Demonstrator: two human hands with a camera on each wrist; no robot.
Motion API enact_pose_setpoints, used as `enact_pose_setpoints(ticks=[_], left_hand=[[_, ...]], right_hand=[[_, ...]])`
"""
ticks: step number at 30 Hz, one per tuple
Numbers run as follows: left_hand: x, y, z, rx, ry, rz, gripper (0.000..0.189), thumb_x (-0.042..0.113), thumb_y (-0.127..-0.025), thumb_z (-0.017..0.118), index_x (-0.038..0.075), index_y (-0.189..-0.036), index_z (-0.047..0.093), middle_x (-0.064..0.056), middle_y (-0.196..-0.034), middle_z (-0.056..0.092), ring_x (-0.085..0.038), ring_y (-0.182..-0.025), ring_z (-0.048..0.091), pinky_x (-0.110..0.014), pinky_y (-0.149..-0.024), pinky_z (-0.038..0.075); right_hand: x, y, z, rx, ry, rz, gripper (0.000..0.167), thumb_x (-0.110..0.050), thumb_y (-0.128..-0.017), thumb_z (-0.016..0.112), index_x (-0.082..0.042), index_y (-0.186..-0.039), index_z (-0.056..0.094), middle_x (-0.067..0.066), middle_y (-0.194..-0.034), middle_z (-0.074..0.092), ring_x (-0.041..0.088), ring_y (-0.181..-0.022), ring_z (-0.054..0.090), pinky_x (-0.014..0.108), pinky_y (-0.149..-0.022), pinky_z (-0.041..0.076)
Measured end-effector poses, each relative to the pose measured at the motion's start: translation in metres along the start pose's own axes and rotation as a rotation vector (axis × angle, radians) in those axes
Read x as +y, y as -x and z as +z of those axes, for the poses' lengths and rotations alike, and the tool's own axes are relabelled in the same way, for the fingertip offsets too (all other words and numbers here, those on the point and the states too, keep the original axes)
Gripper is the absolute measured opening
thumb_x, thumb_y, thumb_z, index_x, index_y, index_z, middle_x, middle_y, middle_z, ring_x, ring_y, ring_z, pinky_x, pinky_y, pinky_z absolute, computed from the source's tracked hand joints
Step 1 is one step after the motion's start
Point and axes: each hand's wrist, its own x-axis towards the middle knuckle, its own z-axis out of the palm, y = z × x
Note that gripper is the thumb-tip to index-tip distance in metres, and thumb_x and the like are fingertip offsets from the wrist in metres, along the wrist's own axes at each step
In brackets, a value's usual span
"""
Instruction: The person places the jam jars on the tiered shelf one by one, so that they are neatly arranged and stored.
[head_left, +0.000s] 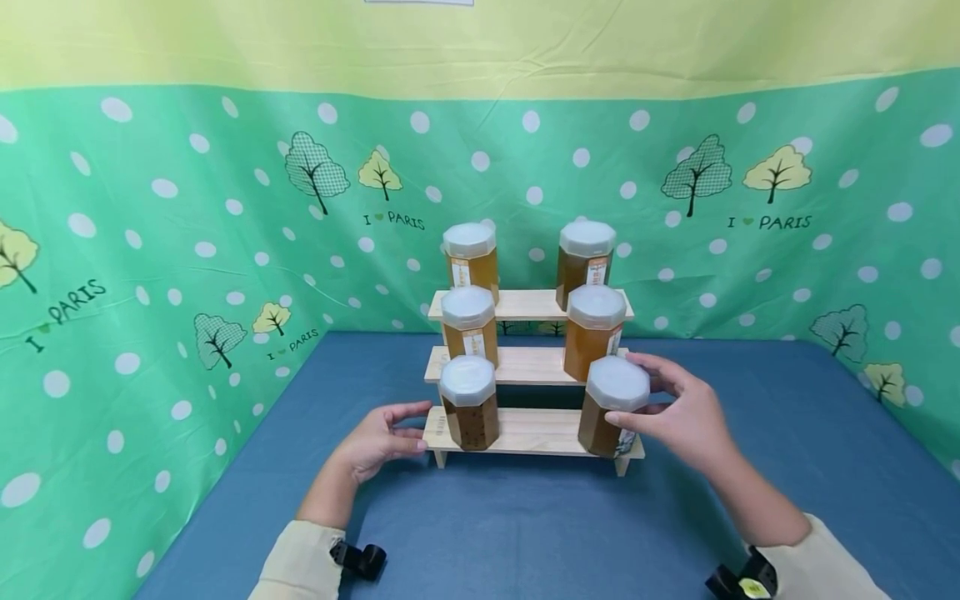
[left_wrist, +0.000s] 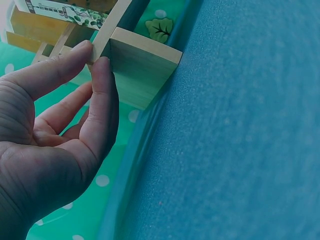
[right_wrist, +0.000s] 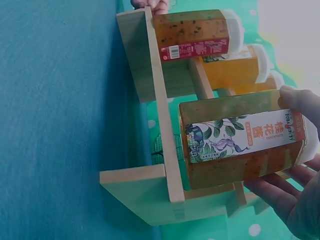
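Observation:
A three-tier wooden rack [head_left: 536, 429] stands on the table, two jars to a tier. With thumb and fingers around its upper part, my right hand [head_left: 686, 417] holds the front right jar [head_left: 600, 425], brown with a white lid, over the right end of the lowest tier. A white flowered label [right_wrist: 245, 135] shows on this jar in the right wrist view; whether its base touches the board, I cannot tell. At the rack's left end, my left hand [head_left: 382, 442] pinches the lowest board's edge [left_wrist: 107, 37] between thumb and finger. Beside it stands the front left jar [head_left: 472, 417], dark and speckled.
Amber jars stand on the middle tier, left [head_left: 471, 329] and right [head_left: 592, 342]. The top tier carries a left jar [head_left: 472, 267] and a darker right jar [head_left: 581, 275]. Blue cloth [head_left: 517, 533] covers the table; a green dotted curtain [head_left: 225, 208] hangs behind and at both sides.

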Motion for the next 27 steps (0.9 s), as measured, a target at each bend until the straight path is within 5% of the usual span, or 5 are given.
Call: enact_pose_setpoints(ticks=[15,27], left_hand=[[-0.001,-0.001,0.001,-0.004,0.008,0.0,0.074,-0.004,-0.082,0.073,-0.008,-0.146,0.036,-0.031,-0.131,0.053,-0.028,-0.103,0.067,-0.038,-0.083,0.056],[-0.001,-0.001,-0.001,-0.005,0.015,-0.003,0.075,-0.004,-0.082,0.073,-0.007,-0.146,0.035,-0.031,-0.131,0.053,-0.028,-0.104,0.066,-0.038,-0.085,0.056]], right_hand=[[0.001,-0.002,0.013,-0.019,-0.004,0.02,0.08,-0.036,-0.07,0.088,-0.012,-0.138,0.055,0.02,-0.12,0.062,0.033,-0.094,0.064,0.039,-0.07,0.058],[0.004,-0.007,0.016,0.003,-0.006,-0.088,0.074,-0.025,-0.069,0.09,-0.01,-0.134,0.058,0.012,-0.119,0.058,0.032,-0.102,0.063,0.035,-0.074,0.059]])
